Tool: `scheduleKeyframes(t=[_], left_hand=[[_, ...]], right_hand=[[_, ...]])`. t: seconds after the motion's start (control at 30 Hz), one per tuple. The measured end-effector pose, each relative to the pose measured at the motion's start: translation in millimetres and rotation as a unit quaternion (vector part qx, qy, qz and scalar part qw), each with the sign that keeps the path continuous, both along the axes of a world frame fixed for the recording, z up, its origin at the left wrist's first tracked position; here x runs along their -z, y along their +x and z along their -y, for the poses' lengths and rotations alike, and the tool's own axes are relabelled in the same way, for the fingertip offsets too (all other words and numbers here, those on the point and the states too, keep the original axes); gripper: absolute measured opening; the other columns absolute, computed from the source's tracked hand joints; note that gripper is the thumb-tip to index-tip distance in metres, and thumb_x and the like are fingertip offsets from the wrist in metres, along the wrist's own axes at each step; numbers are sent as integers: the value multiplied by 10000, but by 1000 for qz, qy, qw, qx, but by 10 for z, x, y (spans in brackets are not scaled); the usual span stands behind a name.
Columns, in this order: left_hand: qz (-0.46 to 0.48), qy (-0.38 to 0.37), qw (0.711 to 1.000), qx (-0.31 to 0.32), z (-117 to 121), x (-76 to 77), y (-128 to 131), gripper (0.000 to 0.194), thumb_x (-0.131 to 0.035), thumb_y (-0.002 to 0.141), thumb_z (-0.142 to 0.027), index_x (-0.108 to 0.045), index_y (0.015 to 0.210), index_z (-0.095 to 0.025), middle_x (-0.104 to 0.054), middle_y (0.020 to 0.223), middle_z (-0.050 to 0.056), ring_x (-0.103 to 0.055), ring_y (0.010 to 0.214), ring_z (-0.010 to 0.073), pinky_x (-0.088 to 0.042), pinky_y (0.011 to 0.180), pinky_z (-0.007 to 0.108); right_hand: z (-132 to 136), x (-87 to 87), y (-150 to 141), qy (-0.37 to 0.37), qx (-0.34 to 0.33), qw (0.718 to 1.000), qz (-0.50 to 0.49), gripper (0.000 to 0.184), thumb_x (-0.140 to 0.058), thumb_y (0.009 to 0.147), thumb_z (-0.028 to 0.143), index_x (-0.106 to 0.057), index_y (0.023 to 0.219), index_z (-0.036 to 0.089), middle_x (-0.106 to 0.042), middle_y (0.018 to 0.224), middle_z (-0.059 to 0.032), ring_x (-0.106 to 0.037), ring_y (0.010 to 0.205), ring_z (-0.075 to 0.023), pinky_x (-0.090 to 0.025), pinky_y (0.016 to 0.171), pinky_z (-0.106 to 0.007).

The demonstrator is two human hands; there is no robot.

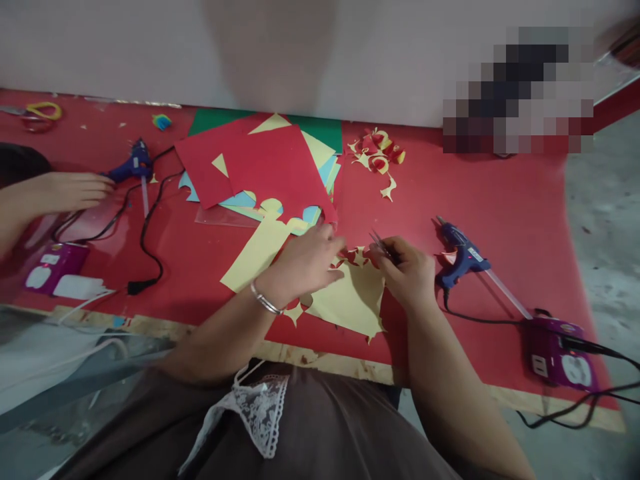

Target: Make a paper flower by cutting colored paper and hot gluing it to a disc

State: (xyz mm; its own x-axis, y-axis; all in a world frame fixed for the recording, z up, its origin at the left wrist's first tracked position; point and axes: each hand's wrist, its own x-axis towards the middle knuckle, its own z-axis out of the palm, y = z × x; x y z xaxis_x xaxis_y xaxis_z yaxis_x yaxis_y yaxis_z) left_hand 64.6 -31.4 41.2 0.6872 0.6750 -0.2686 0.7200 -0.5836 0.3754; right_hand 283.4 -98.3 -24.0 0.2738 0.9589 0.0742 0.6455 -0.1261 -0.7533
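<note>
From the head view, gripping dark tweezers (381, 245) in the closed right hand (409, 275), pointing the tips up and away from the front edge of the red surface (485, 173). Curving the left hand (307, 261), fingers partly spread, over red-and-yellow paper scraps (358, 256); being unable to tell of any pinch between thumb and fingertips. Working over a pale yellow cut sheet (353, 300), lying between both hands close to the front edge. Facing piled red sheets (275, 170) toward the back edge, and curled red-and-yellow paper pieces (381, 149) just right of them. Sitting left of a blue glue gun (463, 255) and a purple power box (563, 357), the latter at the front right corner. Sharing the surface with another person's hand (75, 192) at a second glue gun (133, 163), toward the left edge.
</note>
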Motion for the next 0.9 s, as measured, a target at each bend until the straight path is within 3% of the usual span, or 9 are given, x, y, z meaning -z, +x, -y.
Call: scheduleKeyframes(t=[0.1, 0.27, 0.43, 0.53, 0.67, 0.77, 0.9], left_hand=[[3, -12, 999, 40, 16, 155, 211, 246, -805, 930, -253, -731, 1139, -147, -679, 1258, 167, -657, 1178, 333, -511, 852, 378], [39, -75, 996, 33, -2, 266, 295, 43, -693, 982, -192, -710, 951, -166, -721, 1131, 134, -686, 1050, 289, -456, 754, 345], [152, -110, 980, -61, -206, 173, 156, 213, -706, 948, -229, -581, 777, -209, -632, 760, 25, -570, 702, 188, -349, 663, 339], [241, -58, 958, -145, -421, 87, 0, 226, -747, 914, -233, -561, 788, -215, -568, 733, -7, -516, 685, 160, -355, 673, 337], [306, 17, 917, -254, -686, 28, -247, 199, -785, 853, -201, -589, 823, -220, -546, 746, -16, -502, 680, 148, -373, 646, 324], [295, 53, 899, -320, -806, 65, -450, 211, -798, 817, -187, -591, 813, -230, -538, 738, -17, -496, 676, 150, -368, 609, 313], [288, 47, 888, -355, -863, 235, -713, 236, -799, 804, -214, -570, 852, -238, -491, 710, -32, -450, 624, 138, -349, 568, 305]], right_hand=[[-7, -22, -5, 11, 23, 1000, -9, 297, -660, 884, 493, -682, 782, 214, -564, 594, 27, -499, 568, -149, -340, 578, -289], [3, -23, -4, 42, 35, 998, -9, 289, -663, 902, 478, -674, 777, 218, -556, 606, 29, -481, 577, -146, -344, 583, -292], [52, 22, 39, 114, 89, 989, -28, 300, -682, 947, 487, -693, 813, 219, -565, 645, 17, -483, 605, -156, -386, 604, -301], [66, 38, 61, 145, 143, 978, -45, 310, -704, 956, 496, -697, 830, 212, -567, 659, 13, -487, 625, -162, -403, 624, -312], [53, 46, 60, 137, 132, 980, -55, 315, -713, 943, 490, -685, 800, 211, -558, 660, 13, -482, 629, -159, -403, 627, -315], [34, 45, 57, 122, 115, 984, -54, 303, -721, 922, 481, -690, 785, 213, -552, 650, 18, -475, 621, -153, -397, 621, -308], [26, 23, 36, 88, 90, 991, -45, 286, -703, 923, 458, -689, 782, 210, -539, 637, 25, -467, 609, -143, -380, 613, -297]])
